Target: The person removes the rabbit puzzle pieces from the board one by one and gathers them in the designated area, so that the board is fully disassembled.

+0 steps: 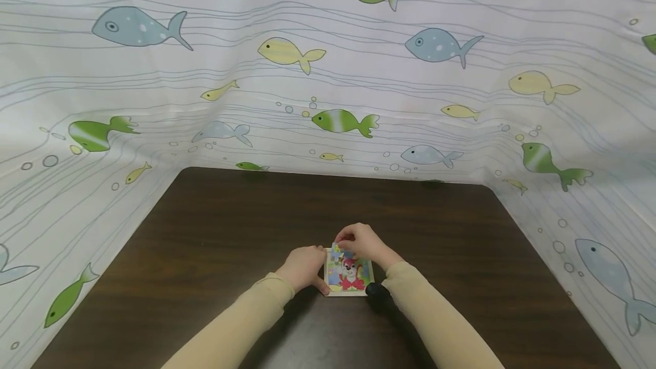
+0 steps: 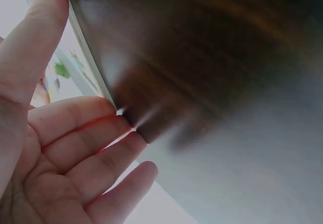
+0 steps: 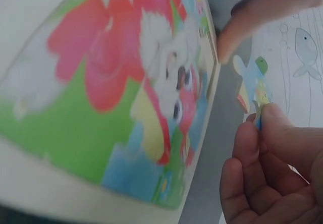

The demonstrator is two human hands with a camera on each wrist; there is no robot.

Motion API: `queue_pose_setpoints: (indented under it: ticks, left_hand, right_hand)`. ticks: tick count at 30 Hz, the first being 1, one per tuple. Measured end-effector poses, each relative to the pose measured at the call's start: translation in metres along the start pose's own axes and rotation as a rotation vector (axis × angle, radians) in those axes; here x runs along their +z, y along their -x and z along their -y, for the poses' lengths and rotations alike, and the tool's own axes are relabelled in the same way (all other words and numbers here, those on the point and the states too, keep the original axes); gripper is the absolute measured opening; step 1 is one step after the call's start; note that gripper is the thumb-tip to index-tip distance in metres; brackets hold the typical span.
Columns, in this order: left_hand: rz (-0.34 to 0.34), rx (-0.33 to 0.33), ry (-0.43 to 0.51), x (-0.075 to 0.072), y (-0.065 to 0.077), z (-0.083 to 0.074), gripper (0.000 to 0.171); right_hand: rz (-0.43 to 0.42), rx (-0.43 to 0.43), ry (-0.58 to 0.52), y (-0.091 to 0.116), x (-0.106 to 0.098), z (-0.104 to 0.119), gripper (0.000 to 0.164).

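Note:
A small jigsaw puzzle in a pale wooden frame (image 1: 350, 294) lies on the table, its picture showing a red and white cartoon animal (image 3: 171, 72). My left hand (image 1: 303, 266) rests along the frame's left side, thumb by the near corner and fingers toward the far one. In the left wrist view its fingers (image 2: 96, 156) are nearly straight, tips at the frame's edge. Between thumb and forefinger, my right hand (image 1: 365, 242) pinches a blue and yellow puzzle piece (image 3: 252, 80). It holds the piece raised over the puzzle's far left part.
A dark brown wooden table (image 1: 230, 215) spreads around the puzzle. White cloth with printed fish (image 1: 338, 121) rises behind the table and along both sides. A black rounded object (image 1: 378, 295) sits under the right wrist, beside the frame's near right corner.

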State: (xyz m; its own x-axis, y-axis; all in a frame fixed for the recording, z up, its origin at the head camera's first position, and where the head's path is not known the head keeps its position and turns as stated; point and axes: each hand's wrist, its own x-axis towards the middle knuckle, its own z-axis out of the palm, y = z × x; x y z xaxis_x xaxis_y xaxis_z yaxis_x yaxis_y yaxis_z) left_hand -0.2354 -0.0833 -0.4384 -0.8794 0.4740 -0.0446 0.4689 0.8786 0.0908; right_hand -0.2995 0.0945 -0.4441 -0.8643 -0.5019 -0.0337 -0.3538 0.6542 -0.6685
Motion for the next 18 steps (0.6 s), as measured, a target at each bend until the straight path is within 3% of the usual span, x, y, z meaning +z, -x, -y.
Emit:
queue_pose_setpoints:
  ticks: [12,18]
  left_hand:
    - [0.005,-0.020,0.009,0.002,0.000,0.000,0.078]
    - [-0.025,0.013,-0.006,0.008,-0.005,0.002,0.085]
  right_hand:
    - [-0.041,0.007,0.020,0.014,-0.022,-0.026,0.008]
    - [-0.040,0.046,0.052,0.023,-0.035,-0.042,0.007]
